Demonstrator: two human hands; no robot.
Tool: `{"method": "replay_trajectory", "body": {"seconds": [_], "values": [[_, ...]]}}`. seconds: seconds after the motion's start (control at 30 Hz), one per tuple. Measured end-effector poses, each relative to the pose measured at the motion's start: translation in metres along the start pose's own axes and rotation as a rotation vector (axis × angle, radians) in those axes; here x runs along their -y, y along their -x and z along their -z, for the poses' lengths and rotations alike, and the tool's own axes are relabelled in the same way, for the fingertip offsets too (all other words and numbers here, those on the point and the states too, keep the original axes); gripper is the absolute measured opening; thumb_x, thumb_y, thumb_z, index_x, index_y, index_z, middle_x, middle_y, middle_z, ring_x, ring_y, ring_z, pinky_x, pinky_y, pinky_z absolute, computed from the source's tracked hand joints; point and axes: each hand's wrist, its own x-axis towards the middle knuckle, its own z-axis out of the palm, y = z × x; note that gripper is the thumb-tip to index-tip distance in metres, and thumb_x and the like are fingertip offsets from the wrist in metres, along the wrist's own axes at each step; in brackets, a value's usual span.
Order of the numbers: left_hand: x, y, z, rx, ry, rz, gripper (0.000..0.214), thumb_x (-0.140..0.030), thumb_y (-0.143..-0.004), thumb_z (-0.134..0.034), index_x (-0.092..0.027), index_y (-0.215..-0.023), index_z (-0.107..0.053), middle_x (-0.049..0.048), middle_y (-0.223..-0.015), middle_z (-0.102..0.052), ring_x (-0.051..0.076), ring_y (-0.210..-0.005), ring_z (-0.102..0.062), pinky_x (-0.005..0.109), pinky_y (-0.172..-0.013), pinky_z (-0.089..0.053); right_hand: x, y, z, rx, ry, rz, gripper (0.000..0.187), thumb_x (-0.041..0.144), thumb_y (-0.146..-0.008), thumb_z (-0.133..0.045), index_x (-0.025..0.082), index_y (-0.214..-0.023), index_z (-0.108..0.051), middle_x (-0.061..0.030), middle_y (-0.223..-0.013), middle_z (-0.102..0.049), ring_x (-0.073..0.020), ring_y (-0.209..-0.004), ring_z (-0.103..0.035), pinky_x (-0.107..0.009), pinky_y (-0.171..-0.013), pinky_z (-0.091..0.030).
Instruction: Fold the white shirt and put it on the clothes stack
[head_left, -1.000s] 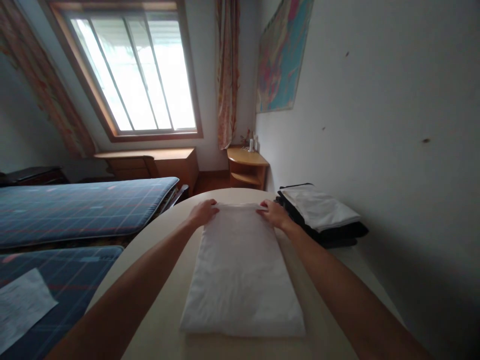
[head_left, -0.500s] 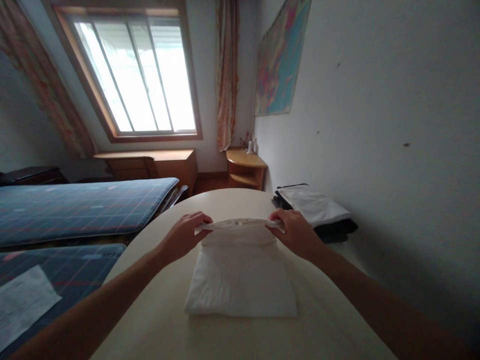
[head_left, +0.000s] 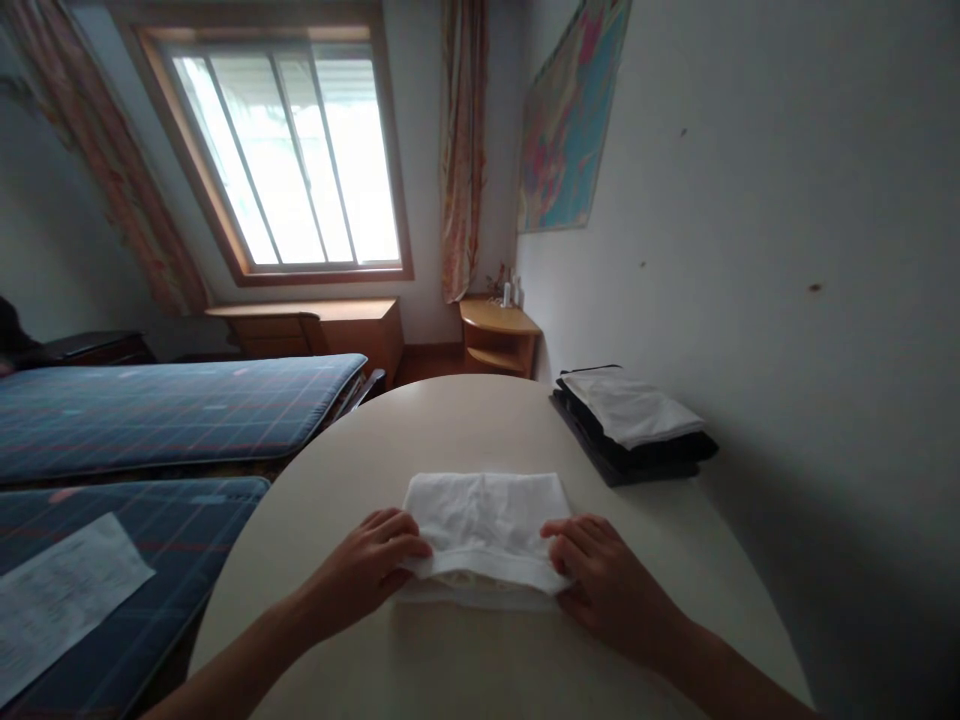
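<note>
A white cloth (head_left: pixel 484 520) lies folded in half on the round beige table (head_left: pixel 450 420), its folded-over edge at the near side. My left hand (head_left: pixel 371 570) pinches the near left corner of that edge. My right hand (head_left: pixel 600 580) grips the near right corner, fingers curled over the fabric. Both hands rest low on the table top.
A stack of folded black and white garments (head_left: pixel 634 425) sits at the table's far right, by the wall. Two blue plaid mattresses (head_left: pixel 172 405) lie to the left, one with a sheet of paper (head_left: pixel 60 595). A wooden corner shelf (head_left: pixel 499 335) and desk stand under the window.
Both hands lifted the cloth's far edge and carried it toward me, laying it over the near edge. The cloth is now half its earlier length.
</note>
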Motion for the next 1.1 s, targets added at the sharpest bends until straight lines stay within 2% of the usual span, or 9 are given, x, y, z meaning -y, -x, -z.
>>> {"method": "replay_trajectory", "body": {"seconds": [0.17, 0.33, 0.47, 0.57, 0.63, 0.7, 0.8, 0.97, 1.1], "values": [[-0.009, 0.004, -0.003, 0.019, -0.004, -0.044, 0.036, -0.001, -0.079, -0.06, -0.025, -0.106, -0.064, 0.0031, -0.097, -0.066, 0.018, -0.091, -0.059, 0.03, -0.082, -0.049, -0.009, 0.01, -0.012, 0.07, -0.023, 0.01, 0.026, 0.008, -0.061, -0.049, 0.021, -0.082, -0.054, -0.0083, -0.119, -0.066, -0.0239, -0.11, -0.056, -0.042, -0.103, -0.036], [-0.018, -0.004, 0.012, 0.18, 0.097, 0.043, 0.015, -0.023, -0.087, -0.062, -0.026, -0.101, -0.068, 0.0018, -0.088, -0.068, 0.015, -0.08, -0.063, 0.027, -0.075, -0.049, -0.01, 0.002, 0.005, 0.137, -0.039, 0.12, 0.015, 0.031, -0.072, -0.068, 0.021, -0.078, -0.058, -0.0083, -0.117, -0.066, -0.0263, -0.108, -0.056, -0.044, -0.104, -0.034], [-0.019, -0.04, 0.012, 0.054, 0.109, 0.195, 0.024, -0.032, -0.099, -0.046, -0.024, -0.096, -0.068, 0.0031, -0.092, -0.07, 0.014, -0.082, -0.065, 0.027, -0.079, -0.051, 0.008, -0.035, 0.014, 0.106, -0.03, 0.045, 0.032, 0.045, -0.09, -0.057, 0.02, -0.071, -0.061, -0.0071, -0.105, -0.069, -0.024, -0.1, -0.06, -0.042, -0.097, -0.04], [-0.018, -0.069, -0.01, -0.023, 0.021, 0.282, 0.033, -0.036, -0.099, -0.044, -0.024, -0.125, -0.062, 0.0081, -0.133, -0.061, 0.02, -0.119, -0.058, 0.035, -0.104, -0.045, 0.018, -0.067, -0.004, -0.009, -0.045, -0.064, 0.036, 0.047, -0.099, -0.043, 0.022, -0.109, -0.066, -0.0093, -0.128, -0.063, -0.0236, -0.12, -0.055, -0.041, -0.106, -0.037], [-0.015, -0.077, -0.032, 0.041, -0.04, 0.351, 0.047, -0.039, -0.099, -0.044, -0.023, -0.143, -0.049, 0.0096, -0.151, -0.045, 0.025, -0.139, -0.042, 0.042, -0.115, -0.036, 0.019, -0.079, -0.023, -0.022, -0.019, -0.103, 0.05, 0.054, -0.099, -0.039, 0.022, -0.134, -0.056, -0.0098, -0.148, -0.049, -0.0264, -0.137, -0.04, -0.044, -0.116, -0.026], [-0.011, -0.073, -0.051, 0.139, -0.081, 0.396, 0.056, -0.044, -0.099, -0.042, -0.022, -0.15, -0.04, 0.0106, -0.157, -0.035, 0.028, -0.147, -0.029, 0.049, -0.119, -0.027, 0.014, -0.081, -0.04, 0.045, 0.014, -0.155, 0.061, 0.061, -0.098, -0.035, 0.024, -0.145, -0.048, -0.0083, -0.155, -0.039, -0.0298, -0.144, -0.03, -0.049, -0.119, -0.018], [-0.004, -0.054, -0.067, 0.164, -0.139, 0.421, 0.061, -0.053, -0.1, -0.036, -0.026, -0.155, -0.032, 0.0083, -0.162, -0.024, 0.03, -0.151, -0.016, 0.054, -0.121, -0.019, 0.002, -0.072, -0.054, 0.129, 0.045, -0.211, 0.071, 0.069, -0.096, -0.03, 0.025, -0.152, -0.04, -0.0071, -0.159, -0.033, -0.032, -0.148, -0.023, -0.05, -0.121, -0.013], [0.006, -0.035, -0.068, 0.17, -0.145, 0.574, 0.07, -0.06, -0.097, -0.038, -0.026, -0.157, -0.028, 0.0081, -0.164, -0.014, 0.034, -0.151, -0.008, 0.055, -0.119, -0.021, -0.013, -0.054, -0.051, 0.161, 0.095, -0.311, 0.081, 0.074, -0.093, -0.025, 0.023, -0.155, -0.035, -0.0091, -0.161, -0.027, -0.0327, -0.15, -0.017, -0.052, -0.121, -0.012], [0.009, -0.033, -0.07, 0.135, -0.115, 0.644, 0.072, -0.06, -0.097, -0.036, -0.02, -0.156, -0.029, 0.0117, -0.165, -0.008, 0.036, -0.15, -0.012, 0.052, -0.119, -0.022, -0.013, -0.053, -0.045, 0.155, 0.145, -0.367, 0.079, 0.074, -0.093, -0.025, 0.024, -0.153, -0.037, -0.0107, -0.157, -0.035, -0.0347, -0.146, -0.025, -0.059, -0.118, -0.006]]}}
